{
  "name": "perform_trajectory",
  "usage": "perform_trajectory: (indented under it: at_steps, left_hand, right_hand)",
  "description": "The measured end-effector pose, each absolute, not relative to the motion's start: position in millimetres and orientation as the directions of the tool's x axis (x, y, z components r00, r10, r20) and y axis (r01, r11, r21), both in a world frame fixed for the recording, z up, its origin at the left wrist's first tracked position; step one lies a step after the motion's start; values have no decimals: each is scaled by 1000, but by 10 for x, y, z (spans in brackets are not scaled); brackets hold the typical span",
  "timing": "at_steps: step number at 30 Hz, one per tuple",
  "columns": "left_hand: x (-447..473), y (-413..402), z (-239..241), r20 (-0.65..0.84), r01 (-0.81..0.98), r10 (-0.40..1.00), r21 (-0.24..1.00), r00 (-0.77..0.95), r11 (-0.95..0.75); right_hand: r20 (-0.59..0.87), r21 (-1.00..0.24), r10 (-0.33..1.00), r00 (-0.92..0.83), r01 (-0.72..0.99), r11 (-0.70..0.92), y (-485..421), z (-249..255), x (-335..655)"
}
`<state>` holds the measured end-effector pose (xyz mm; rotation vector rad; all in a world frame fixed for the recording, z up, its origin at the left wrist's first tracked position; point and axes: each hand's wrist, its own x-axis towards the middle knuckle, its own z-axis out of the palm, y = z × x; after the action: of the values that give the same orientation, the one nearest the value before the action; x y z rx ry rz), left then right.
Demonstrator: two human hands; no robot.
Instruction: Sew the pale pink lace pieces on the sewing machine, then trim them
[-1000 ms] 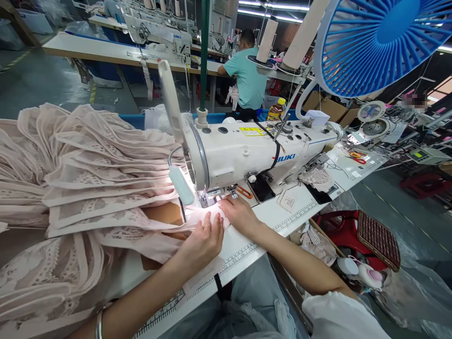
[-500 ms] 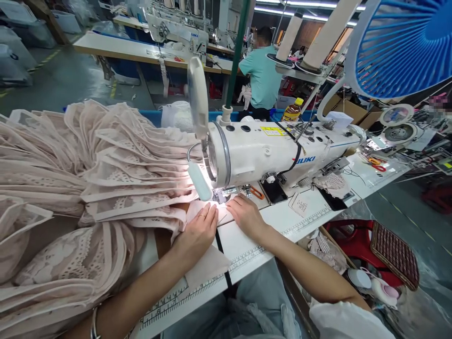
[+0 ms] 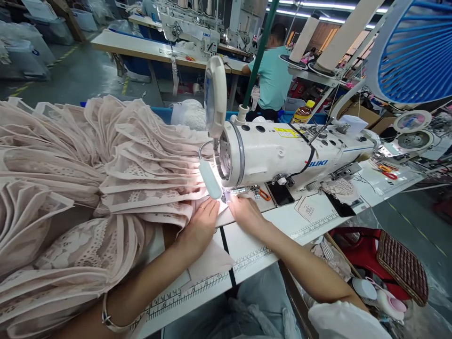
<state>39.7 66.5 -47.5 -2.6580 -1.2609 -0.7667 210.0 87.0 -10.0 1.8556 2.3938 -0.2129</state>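
Under the needle end of a white sewing machine (image 3: 264, 153) lies a pale pink fabric piece (image 3: 223, 217), lit brightly by a small lamp (image 3: 211, 180). My left hand (image 3: 202, 223), a ring on one finger, presses and grips the fabric on the left of the presser foot, fingers closed together. On the right, close to the foot, my right hand (image 3: 246, 215) has its fingers bent and closed on the same fabric. The fingertips and the stitching point are partly hidden by glare. A pale fabric flap (image 3: 211, 260) lies below my left wrist, over the table's printed ruler.
A large heap of pale pink lace pieces (image 3: 141, 165) fills the left side. Orange-handled snips (image 3: 264, 195), a dark phone (image 3: 280, 193) and a printed card (image 3: 306, 210) lie right of the needle. A red chair (image 3: 367, 245) stands at right; a person in a teal shirt (image 3: 275, 77) sits beyond.
The view has swung slightly left, so everything sits further right. Both hands have moved closer to the presser foot, and my left fingers are more bent than before.
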Motion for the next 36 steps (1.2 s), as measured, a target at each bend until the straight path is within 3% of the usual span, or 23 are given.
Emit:
perform_trajectory:
  at_steps: [2,4,8,11,14,18,21,24,27,32,36]
  left_hand:
    - [402,650,-476,501,725,761,325,413,-607]
    - [414,614,-488,493,650,744,390,450,-652]
    - [436,548,-559,480,592,591,170,648,-788]
    - [448,536,-615,447,633,577,32,683,-774]
    - [463,540,-641,396,650,592,-17,702,-760]
    - [490,549,-608,390,660,592,-55,705,-750]
    - [506,560,-574,408,661,577,-92,708,-745]
    - [512,570,-586,430,665,582,-60,690,-744]
    - [513,577,-605,463,654,574,-15,675,-756]
    - [517,598,-518,465,684,656,136,594,-717]
    - [501,632,-416,470,759,698,85,540,-645]
  right_hand:
    - [-132,-55,964,-232,973,226,819,-148,2085]
    - [-125,-56,968,-218,975,213,777,-191,2088]
    - [-135,-61,967,-217,976,211,754,-227,2110]
    - [-130,-70,967,-218,975,210,757,-206,2105]
    - [-128,-109,968,-217,973,204,753,-152,2113]
    - [-140,-321,939,-315,911,258,735,-92,2264]
    - [15,-478,865,-501,756,447,712,-141,2446]
    - [246,-399,798,-551,692,601,688,-254,2550]
    - [344,-268,736,-583,691,672,672,-323,2533]
    - [334,-82,748,-573,773,629,682,-294,2396]
    - [260,63,790,-556,826,560,713,-295,2343]
